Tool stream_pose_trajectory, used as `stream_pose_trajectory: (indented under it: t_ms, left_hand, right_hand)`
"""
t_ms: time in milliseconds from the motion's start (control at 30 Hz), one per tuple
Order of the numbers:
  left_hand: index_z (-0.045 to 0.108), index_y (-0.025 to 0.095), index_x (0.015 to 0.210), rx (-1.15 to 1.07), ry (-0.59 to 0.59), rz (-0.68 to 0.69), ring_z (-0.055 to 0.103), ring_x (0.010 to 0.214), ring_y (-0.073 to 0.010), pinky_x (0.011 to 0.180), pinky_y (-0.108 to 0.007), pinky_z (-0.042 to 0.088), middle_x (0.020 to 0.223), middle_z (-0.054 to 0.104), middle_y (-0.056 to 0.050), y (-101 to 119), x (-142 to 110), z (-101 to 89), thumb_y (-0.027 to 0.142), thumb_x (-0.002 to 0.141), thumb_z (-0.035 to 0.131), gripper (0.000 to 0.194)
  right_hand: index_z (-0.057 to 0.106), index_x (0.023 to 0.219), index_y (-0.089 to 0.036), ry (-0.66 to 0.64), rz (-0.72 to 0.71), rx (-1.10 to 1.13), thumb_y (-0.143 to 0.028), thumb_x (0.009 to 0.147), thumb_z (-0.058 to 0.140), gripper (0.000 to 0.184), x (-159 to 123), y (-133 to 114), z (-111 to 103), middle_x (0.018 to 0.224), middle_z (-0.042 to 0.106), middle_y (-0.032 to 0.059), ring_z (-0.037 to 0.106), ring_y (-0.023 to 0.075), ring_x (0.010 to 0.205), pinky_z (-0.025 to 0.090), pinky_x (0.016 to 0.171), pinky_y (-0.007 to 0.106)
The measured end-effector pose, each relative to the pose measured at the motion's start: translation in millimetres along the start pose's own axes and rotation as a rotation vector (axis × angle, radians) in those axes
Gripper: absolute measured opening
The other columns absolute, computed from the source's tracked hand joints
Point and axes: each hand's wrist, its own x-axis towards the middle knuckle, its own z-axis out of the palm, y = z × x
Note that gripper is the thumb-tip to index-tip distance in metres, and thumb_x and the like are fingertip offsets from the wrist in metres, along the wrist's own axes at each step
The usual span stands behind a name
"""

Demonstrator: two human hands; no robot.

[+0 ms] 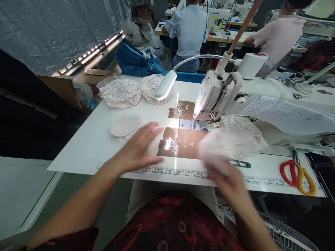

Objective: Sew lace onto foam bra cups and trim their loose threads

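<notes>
My left hand (140, 148) hovers over the white sewing table with fingers spread and nothing in them. Beside it lies a pale oval fabric piece (125, 126), with a bit of lace showing under its lower edge. My right hand (225, 172) is smeared by motion near the table's front edge. In its fingers is a blurred white fabric piece (212, 143). Just behind is a heap of white lace pieces (242, 134), under the arm of the sewing machine (217, 89). The needle and presser foot (195, 124) stand between brown tape strips (180, 143).
Stacks of white lace cups (120, 93) sit at the back left, below a lamp (166, 84). Scissors (297, 176) with red and yellow handles lie at the right. A printed ruler (180, 172) runs along the front edge. Two people work at machines beyond.
</notes>
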Motion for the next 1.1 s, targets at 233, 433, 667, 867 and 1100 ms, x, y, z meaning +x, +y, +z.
stream_pose_trajectory:
  t_ms: [233,433,667,867,1100]
  left_hand:
    - [0.065,0.02,0.114,-0.361,-0.08,-0.035,0.066,0.091,-0.0205,0.079,-0.03,0.052,0.101,0.071,-0.005,39.3,3.6,14.4,0.021,0.087,0.053,0.03]
    - [0.064,0.018,0.12,-1.11,-0.261,-0.092,0.066,0.082,-0.021,0.071,-0.032,0.054,0.097,0.07,-0.01,41.7,-2.0,21.1,0.05,0.095,0.046,0.043]
    - [0.025,0.036,0.151,-1.475,-0.188,0.018,0.062,0.098,-0.0212,0.065,-0.024,0.053,0.154,0.031,-0.014,57.0,0.3,31.7,0.058,0.081,0.067,0.084]
    - [0.053,0.016,0.134,-1.454,-0.208,-0.355,0.063,0.094,-0.0217,0.081,-0.031,0.052,0.112,0.066,-0.011,45.1,-10.2,41.3,0.033,0.08,0.073,0.06]
    - [0.068,0.015,0.106,-1.627,-0.05,-0.441,0.06,0.075,-0.0123,0.07,-0.021,0.049,0.084,0.067,-0.002,48.1,-15.0,49.1,0.025,0.076,0.076,0.033]
  right_hand:
    - [0.06,0.078,-0.023,0.131,-0.185,0.096,-0.018,0.075,0.068,0.01,15.0,-22.4,13.2,0.077,0.067,-0.0012,0.061,0.0145,0.066,0.047,0.056,0.024]
    - [0.064,0.082,-0.022,0.138,0.121,0.115,-0.024,0.081,0.064,0.003,26.9,-8.4,3.4,0.075,0.065,-0.0007,0.06,0.0154,0.068,0.047,0.061,0.026]
    - [0.072,0.088,-0.023,-0.365,0.383,0.746,-0.025,0.076,0.07,0.012,23.4,0.8,30.6,0.08,0.072,0.0005,0.064,0.0179,0.072,0.053,0.067,0.03]
    - [0.057,0.07,-0.023,-0.038,0.378,0.879,-0.021,0.066,0.08,0.024,24.4,-4.5,32.8,0.063,0.058,-0.006,0.051,0.0109,0.056,0.044,0.052,0.021]
    - [0.064,0.08,-0.023,0.041,0.357,0.703,-0.055,0.081,0.065,0.032,29.1,4.2,31.7,0.069,0.063,0.0002,0.055,0.015,0.06,0.046,0.055,0.026]
